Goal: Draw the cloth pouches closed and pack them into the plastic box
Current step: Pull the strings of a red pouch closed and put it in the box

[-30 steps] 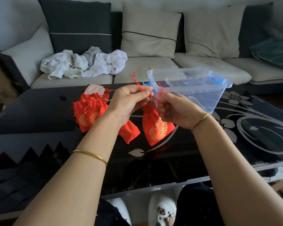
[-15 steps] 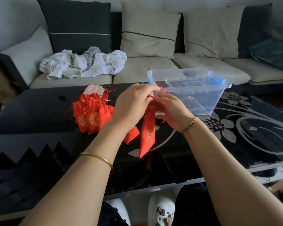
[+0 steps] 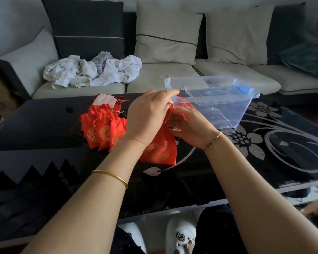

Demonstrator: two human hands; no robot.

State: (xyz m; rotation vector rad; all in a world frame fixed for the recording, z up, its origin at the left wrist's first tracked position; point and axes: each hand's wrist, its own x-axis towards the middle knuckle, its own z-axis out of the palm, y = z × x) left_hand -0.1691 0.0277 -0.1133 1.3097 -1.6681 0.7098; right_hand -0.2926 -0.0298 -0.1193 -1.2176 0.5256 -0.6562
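Observation:
A red cloth pouch [image 3: 161, 150] with gold print lies on the black glass table under my hands. My left hand [image 3: 147, 117] pinches its red drawstring near the pouch mouth. My right hand [image 3: 190, 125] grips the gathered neck and the cord ends. A pile of several more red pouches [image 3: 103, 128] lies to the left of my left hand. The clear plastic box [image 3: 226, 109] stands open just right of my hands, with a clear lid with blue clips inside it.
The black glass table [image 3: 264, 143] has a silver flower pattern at the right. A sofa with cushions [image 3: 167, 35] runs behind it, and crumpled white clothes [image 3: 92, 71] lie on its seat. White shoes [image 3: 181, 233] show below the table's near edge.
The pouch hung from its cords in the air a second ago. It has come down onto the table, and both hands have closed in on its neck.

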